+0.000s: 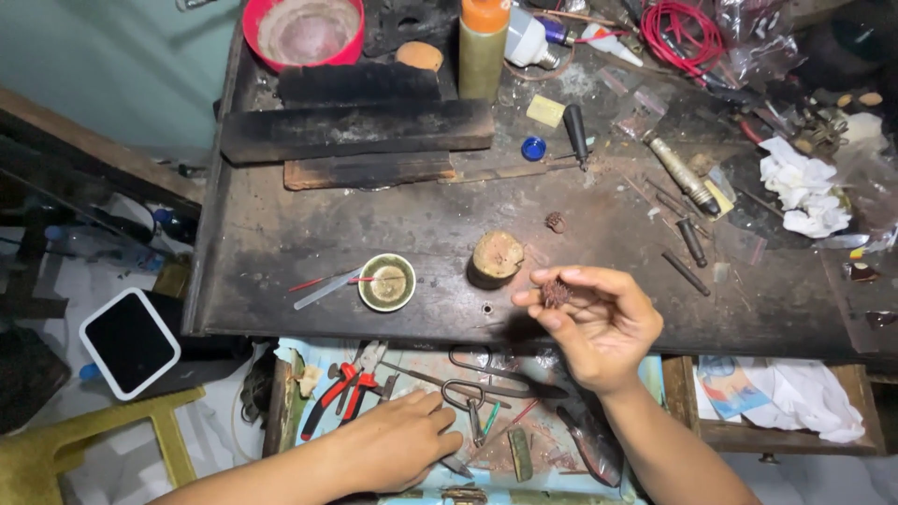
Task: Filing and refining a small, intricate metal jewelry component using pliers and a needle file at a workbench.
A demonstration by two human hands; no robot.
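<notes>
My right hand (599, 323) is raised over the front edge of the dark workbench (281, 243) and pinches a small, rough brown bead (556, 294) between thumb and fingertips. A second similar bead (555, 222) lies on the bench behind it. Just left of my right hand stands a short round wooden block (495, 258). My left hand (398, 441) rests palm down in the open drawer (309, 360) below the bench, fingers flat, next to metal shears (486, 383) and red-handled pliers (344, 388). It holds nothing that I can see.
A small round dish (387, 282) with a thin stick across it sits near the bench front. Charred wooden blocks (355, 131), a red bowl (303, 33), an orange-capped bottle (483, 47), red wire (681, 33), hand tools and white cloth (804, 192) crowd the back and right. A white-edged tablet (129, 342) lies lower left.
</notes>
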